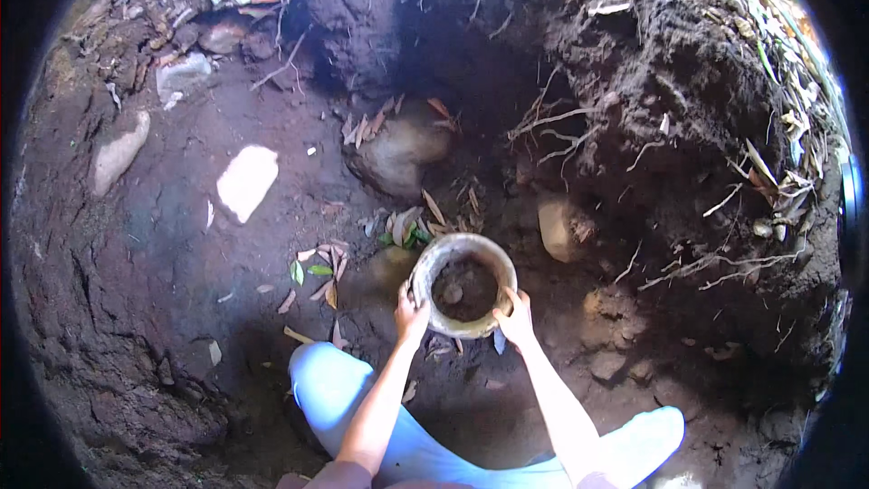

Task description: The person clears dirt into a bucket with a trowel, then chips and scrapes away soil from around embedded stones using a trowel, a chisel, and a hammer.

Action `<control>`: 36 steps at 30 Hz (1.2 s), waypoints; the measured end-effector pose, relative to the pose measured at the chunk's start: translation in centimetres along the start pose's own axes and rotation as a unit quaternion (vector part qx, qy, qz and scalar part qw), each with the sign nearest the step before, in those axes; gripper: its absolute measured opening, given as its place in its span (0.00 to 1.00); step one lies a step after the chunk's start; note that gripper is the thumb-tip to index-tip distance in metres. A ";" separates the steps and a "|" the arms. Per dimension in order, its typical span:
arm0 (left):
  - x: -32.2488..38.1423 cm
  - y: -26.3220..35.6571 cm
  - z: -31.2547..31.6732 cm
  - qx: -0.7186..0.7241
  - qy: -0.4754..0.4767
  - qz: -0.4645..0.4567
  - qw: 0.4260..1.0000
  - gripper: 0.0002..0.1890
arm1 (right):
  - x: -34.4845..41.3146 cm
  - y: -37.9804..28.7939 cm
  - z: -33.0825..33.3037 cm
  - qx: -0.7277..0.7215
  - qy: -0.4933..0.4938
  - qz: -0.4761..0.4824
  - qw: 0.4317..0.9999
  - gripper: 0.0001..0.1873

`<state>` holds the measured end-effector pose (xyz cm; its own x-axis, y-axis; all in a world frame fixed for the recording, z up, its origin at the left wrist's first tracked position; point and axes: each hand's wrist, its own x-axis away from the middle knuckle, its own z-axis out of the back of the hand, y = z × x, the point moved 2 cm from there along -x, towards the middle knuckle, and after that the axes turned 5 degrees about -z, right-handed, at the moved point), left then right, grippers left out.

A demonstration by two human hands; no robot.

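Before my bent knees is a round, thick-rimmed pot [506, 265] that looks like clay or stone. My left hand [411, 316] grips its left side and my right hand [517, 318] its right side, with the thumbs near the rim. Dark soil [475, 288] and a small rounded lump [453, 293] show inside the pot. Its underside is hidden, so I cannot tell whether it rests on the ground or is lifted.
A large rock [404, 153] topped with dry leaves lies beyond the pot. To the left is a pale flat stone [248, 182]; to the right, a rounded stone [557, 229] sits in the soil. Thin roots [563, 125] stick out from the earth bank [652, 75] at right.
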<state>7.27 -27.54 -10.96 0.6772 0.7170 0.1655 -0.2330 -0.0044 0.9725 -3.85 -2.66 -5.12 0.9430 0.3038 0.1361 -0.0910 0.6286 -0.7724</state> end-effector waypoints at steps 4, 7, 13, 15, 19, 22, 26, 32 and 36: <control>0.3 5.6 0.1 -0.184 0.052 -0.106 0.976 0.44 | 3.1 -1.0 3.8 -0.026 -0.054 0.022 0.998 0.36; 0.6 9.7 1.2 -0.238 0.036 -0.257 0.936 0.36 | 5.9 -5.0 9.3 0.047 -0.146 0.009 0.988 0.34; 4.3 14.4 -4.5 -0.147 -0.125 -0.326 0.925 0.19 | 10.1 -5.2 20.4 -0.012 -0.035 -0.033 0.999 0.31; 5.5 14.3 -5.2 -0.159 -0.202 -0.331 0.908 0.16 | 10.9 -2.8 20.9 -0.065 0.047 -0.049 0.996 0.29; 6.1 15.5 -6.3 -0.114 -0.300 -0.235 0.918 0.14 | 12.3 -2.9 22.4 0.102 0.139 -0.053 0.984 0.28; 6.9 16.5 -8.1 -0.098 -0.344 -0.247 0.901 0.12 | 12.5 -2.2 23.6 0.082 0.168 -0.070 0.980 0.26; 10.0 20.1 -12.7 -0.091 -0.404 -0.228 0.881 0.12 | 14.1 -1.2 25.3 -0.024 0.217 -0.097 0.971 0.22; 15.1 26.6 -20.7 -0.139 -0.505 -0.235 0.819 0.13 | 15.3 0.6 28.6 -0.229 0.342 -0.137 0.901 0.18; 21.2 32.8 -25.2 -0.154 -0.590 -0.249 0.752 0.15 | 16.4 2.6 31.0 -0.328 0.492 -0.132 0.795 0.12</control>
<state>-3.57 5.08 20.31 0.8400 -0.5426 0.0008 0.2266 0.3522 0.9081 1.47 26.18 14.34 0.7250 -0.6873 0.0449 0.0332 -0.0302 -0.9990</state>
